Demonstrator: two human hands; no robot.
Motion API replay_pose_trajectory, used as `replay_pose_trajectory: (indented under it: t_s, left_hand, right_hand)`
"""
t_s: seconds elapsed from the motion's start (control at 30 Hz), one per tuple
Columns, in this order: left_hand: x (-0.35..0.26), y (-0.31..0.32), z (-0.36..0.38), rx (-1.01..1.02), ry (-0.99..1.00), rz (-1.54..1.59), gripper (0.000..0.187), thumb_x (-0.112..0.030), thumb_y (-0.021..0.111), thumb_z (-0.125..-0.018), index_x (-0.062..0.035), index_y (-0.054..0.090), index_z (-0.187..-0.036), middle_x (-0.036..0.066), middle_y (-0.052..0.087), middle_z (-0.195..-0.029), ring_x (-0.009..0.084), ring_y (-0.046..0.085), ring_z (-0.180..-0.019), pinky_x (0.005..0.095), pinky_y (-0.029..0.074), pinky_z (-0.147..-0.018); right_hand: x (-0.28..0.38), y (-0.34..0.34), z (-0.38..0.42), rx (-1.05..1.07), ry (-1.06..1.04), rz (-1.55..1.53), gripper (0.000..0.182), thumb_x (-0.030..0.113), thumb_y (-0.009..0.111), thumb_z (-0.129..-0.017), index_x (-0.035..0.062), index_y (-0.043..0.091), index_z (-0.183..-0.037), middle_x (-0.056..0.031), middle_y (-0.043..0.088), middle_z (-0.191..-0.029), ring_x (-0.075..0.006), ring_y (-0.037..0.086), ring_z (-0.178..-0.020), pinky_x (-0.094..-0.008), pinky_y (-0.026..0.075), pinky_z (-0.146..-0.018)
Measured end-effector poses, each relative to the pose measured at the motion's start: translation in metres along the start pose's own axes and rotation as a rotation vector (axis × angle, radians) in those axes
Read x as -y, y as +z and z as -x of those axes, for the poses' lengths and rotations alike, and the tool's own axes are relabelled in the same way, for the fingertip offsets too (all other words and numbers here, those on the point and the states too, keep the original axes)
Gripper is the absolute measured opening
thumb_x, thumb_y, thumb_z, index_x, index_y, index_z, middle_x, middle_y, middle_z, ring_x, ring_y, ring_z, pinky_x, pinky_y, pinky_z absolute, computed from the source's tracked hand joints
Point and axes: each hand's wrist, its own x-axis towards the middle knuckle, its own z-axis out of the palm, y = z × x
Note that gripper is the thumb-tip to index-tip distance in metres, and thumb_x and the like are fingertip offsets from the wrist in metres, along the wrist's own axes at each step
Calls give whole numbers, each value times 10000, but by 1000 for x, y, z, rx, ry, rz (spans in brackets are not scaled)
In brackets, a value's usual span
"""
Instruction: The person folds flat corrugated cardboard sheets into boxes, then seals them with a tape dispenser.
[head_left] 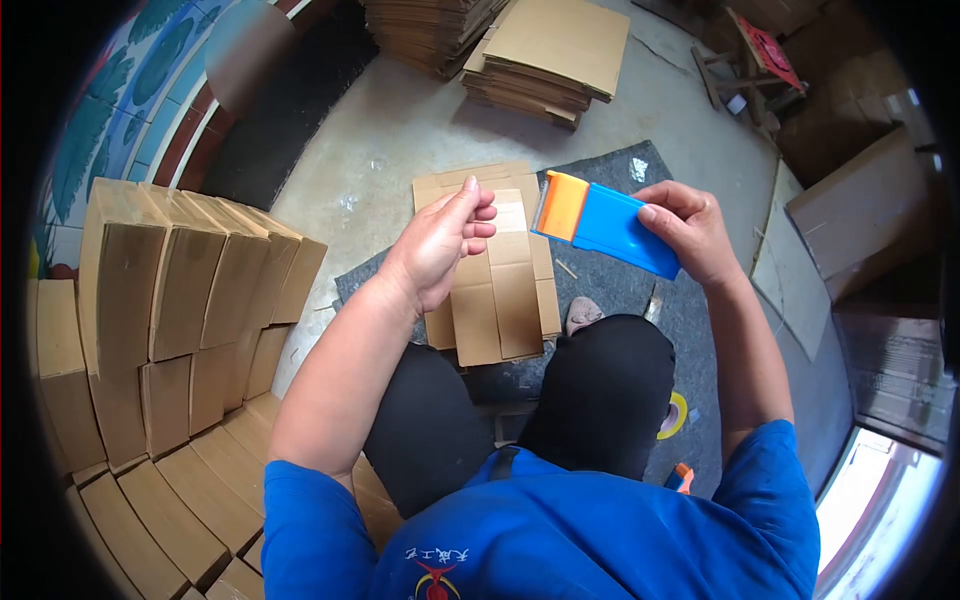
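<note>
My right hand [692, 226] grips the end of a blue-and-orange tape dispenser [612, 224], held flat above the floor mat. Its orange head, with a thin toothed-looking edge, points left toward my other hand. My left hand [447, 238] is raised over the cardboard, its thumb pressed to curled fingers; anything between them is too small or hidden to make out. Below both hands, in front of my knees, lies a flattened cardboard box [497, 300] with folded flaps.
Stacked cartons [190, 270] rise on my left. Flat cardboard piles [560, 45] stand ahead on the concrete. A yellow tape roll [673, 415] and an orange-and-blue tool [681, 477] lie by my right leg on the dark mat [620, 190]. A wooden stool [745, 75] is far right.
</note>
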Motion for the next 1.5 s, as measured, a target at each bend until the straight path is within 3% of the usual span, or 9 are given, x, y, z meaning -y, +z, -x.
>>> replay_pose_trajectory:
  t_s: [0.1, 0.23, 0.47, 0.57, 0.77, 0.97, 1.2, 1.37, 1.5]
  left_hand:
    - [-7, 40, 41, 169, 52, 295, 627, -556, 363, -1049, 4, 567, -1245, 91, 594, -1137, 168, 542, -1058, 336, 448, -962]
    - [3, 55, 89, 136, 176, 363, 614, -544, 331, -1058, -6, 581, -1213, 96, 605, -1130, 176, 555, -1052, 354, 449, -972]
    - [59, 52, 102, 170, 8, 706, 370, -399, 448, -1049, -86, 631, -1121, 39, 663, -1024, 153, 595, -954, 348, 472, -864]
    - [97, 45, 93, -5, 39, 633, 153, -137, 586, -970, -98, 638, -1109, 17, 675, -948, 126, 612, -826, 306, 463, -756]
    - [175, 33, 85, -301, -143, 415, 106, -107, 608, -980, -53, 625, -1070, 27, 642, -850, 115, 565, -675, 258, 456, -600]
    - [164, -37, 87, -586, -88, 294, 112, -95, 663, -926, -36, 638, -1018, -4, 600, -747, 70, 523, -580, 223, 397, -479]
    - [185, -53, 51, -721, -152, 88, 167, -200, 746, -894, -72, 659, -956, -28, 604, -740, 70, 511, -592, 244, 380, -506]
    - [237, -39, 40, -603, -97, 469, 194, -235, 703, -950, -47, 664, -980, 21, 689, -843, 111, 611, -714, 271, 489, -659]
    - [270, -17, 39, -763, 24, 572, 500, -325, 667, -972, -48, 513, -1360, 84, 646, -1236, 177, 621, -1059, 317, 500, -872]
  right_hand:
    - [34, -2, 23, 26, -89, -60, 304, 286, 740, -878, 8, 734, -1002, -41, 702, -836, -95, 635, -791, -262, 521, -741]
    - [55, 2, 53, 101, -200, 43, 320, 302, 757, -873, 9, 728, -997, -35, 691, -838, -95, 627, -789, -258, 519, -741]
    - [20, 15, 56, 320, -40, -141, 309, 297, 737, -879, 11, 717, -997, -11, 683, -850, -84, 615, -789, -255, 517, -748]
    - [4, 34, 58, 371, 36, -162, 293, 290, 743, -881, 18, 718, -987, -10, 685, -853, -79, 614, -789, -258, 521, -749]
    - [-27, 62, 74, 510, 147, 101, 336, 321, 751, -887, 8, 705, -999, -12, 679, -852, -74, 608, -788, -261, 513, -738]
    - [-54, 37, 77, 396, 249, 121, 342, 324, 760, -867, 2, 714, -971, -34, 686, -801, -91, 620, -750, -273, 524, -703]
    - [-65, 57, 56, 361, 264, 183, 340, 322, 757, -856, 2, 731, -966, -70, 709, -818, -113, 638, -750, -292, 534, -711]
    - [-92, 64, 57, 407, 261, 223, 346, 339, 760, -850, 15, 730, -966, -57, 696, -795, -108, 626, -735, -289, 528, -700]
    - [-93, 64, 65, 443, 303, 229, 358, 357, 756, -847, 26, 727, -980, -57, 690, -792, -111, 627, -736, -292, 531, -715]
